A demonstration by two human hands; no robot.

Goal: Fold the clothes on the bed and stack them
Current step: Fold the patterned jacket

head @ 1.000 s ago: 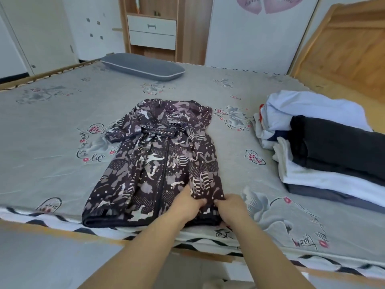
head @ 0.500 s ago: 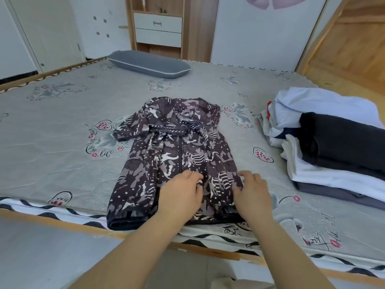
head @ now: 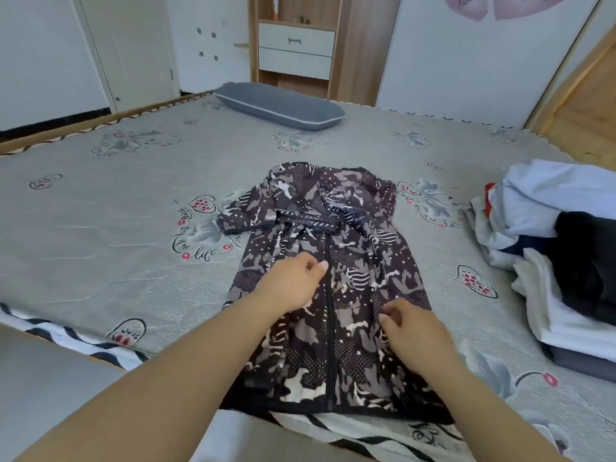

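A dark camouflage-patterned jacket (head: 336, 285) lies flat on the grey bed (head: 110, 228), zipper up, with its hem at the near edge. One sleeve is folded across the chest. My left hand (head: 293, 281) hovers on the jacket's middle just left of the zipper, fingers loosely curled. My right hand (head: 408, 323) rests on the jacket's right half, fingers loosely curled too. No fabric is lifted in either hand. A stack of folded clothes (head: 573, 261) in white, black and pale blue sits at the right side of the bed.
A grey pillow (head: 280, 105) lies at the far side of the bed. Beyond it stand a wooden shelf with white drawers (head: 296, 48) and white walls. A wooden headboard (head: 586, 95) rises at the far right.
Both hands have slid from the jacket's hem up toward its middle. The view has shifted closer over the jacket.
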